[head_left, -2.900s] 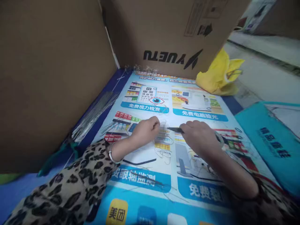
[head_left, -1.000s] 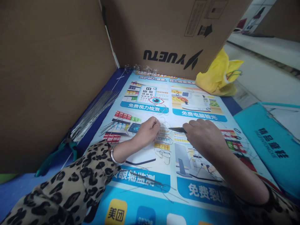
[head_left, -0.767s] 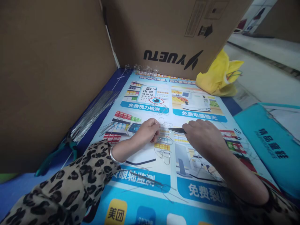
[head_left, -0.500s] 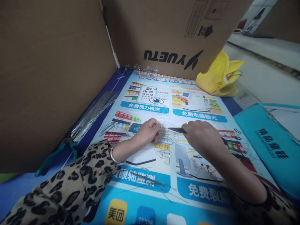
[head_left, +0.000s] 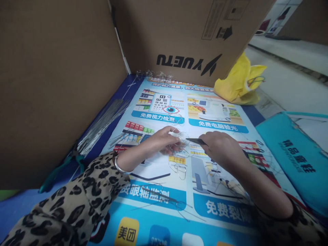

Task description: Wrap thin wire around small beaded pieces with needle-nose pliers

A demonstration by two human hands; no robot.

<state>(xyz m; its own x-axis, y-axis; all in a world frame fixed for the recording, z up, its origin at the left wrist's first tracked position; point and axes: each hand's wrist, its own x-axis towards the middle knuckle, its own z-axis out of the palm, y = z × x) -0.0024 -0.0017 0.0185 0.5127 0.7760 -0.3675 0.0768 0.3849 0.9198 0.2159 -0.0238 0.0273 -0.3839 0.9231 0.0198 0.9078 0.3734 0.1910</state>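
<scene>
My left hand (head_left: 164,140) is over the middle of the printed poster, palm partly turned to the right. Its thumb and fingers are curved around a thin bent wire piece (head_left: 183,136) with fine loops; the exact grip is blurred. My right hand (head_left: 222,147) is closed around dark needle-nose pliers (head_left: 196,140). Their handles are hidden in the palm, and the narrow tip points left, right beside the wire at my left fingers. Another bent wire piece (head_left: 181,171) lies on the poster just below my left hand.
Straight wires (head_left: 102,124) lie bundled at the left, near teal-handled pliers (head_left: 64,167). Cardboard walls (head_left: 179,41) rise at the back and left. Tangled wire pieces (head_left: 153,76) sit at the far edge. A yellow bag (head_left: 237,85) and a teal shoebox (head_left: 287,153) stand at the right.
The fingers of my left hand have spread from a pinch, and the hand has shifted slightly right, towards the pliers' tip. My right hand is nearly still.
</scene>
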